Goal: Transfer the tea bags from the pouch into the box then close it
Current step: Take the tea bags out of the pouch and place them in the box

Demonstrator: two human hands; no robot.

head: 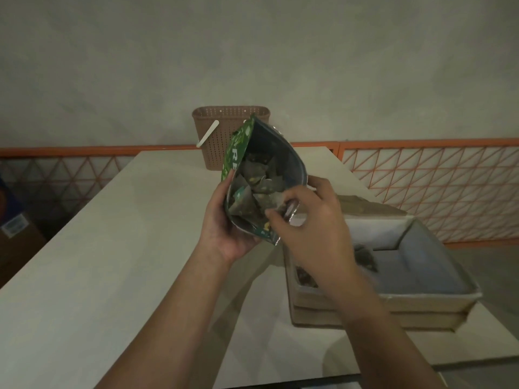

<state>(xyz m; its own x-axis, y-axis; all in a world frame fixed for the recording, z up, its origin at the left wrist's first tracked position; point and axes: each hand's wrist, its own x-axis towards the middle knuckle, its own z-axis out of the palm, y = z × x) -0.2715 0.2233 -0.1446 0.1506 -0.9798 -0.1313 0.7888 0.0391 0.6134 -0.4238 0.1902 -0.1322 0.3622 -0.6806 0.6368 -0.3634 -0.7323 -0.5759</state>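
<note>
A green pouch [238, 153] with a silver lining is held open above the white table, its mouth facing me, with several tea bags [252, 186] visible inside. My left hand [224, 223] grips the pouch from below and on its left side. At the pouch's mouth, my right hand [306, 220] has its fingertips pinching a tea bag at the near rim. To the right stands an open cardboard box [421, 299] with a pale lining, holding a tea bag [365, 256] near its back and another [304, 276] at its left wall.
A brown perforated basket [222, 136] with a white handle stands at the far end of the table [112, 248]. An orange lattice rail [435, 181] runs behind and to the right. Cardboard boxes [14, 234] sit on the floor at the left.
</note>
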